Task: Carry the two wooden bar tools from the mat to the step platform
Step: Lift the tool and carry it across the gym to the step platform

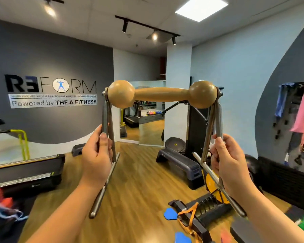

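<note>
Above open floor point(139, 181), held bar tool point(161, 94)

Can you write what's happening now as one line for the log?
left hand: gripping metal leg | right hand: gripping metal leg | tan wooden bar tool with ball ends: held up | dark step platform: ahead, bare

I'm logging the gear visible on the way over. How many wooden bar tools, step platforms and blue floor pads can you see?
Wooden bar tools: 1, the wooden bar tool held up by the left hand and the right hand
Step platforms: 2, the near step platform and the far step platform
Blue floor pads: 2, and
Total: 5
</note>
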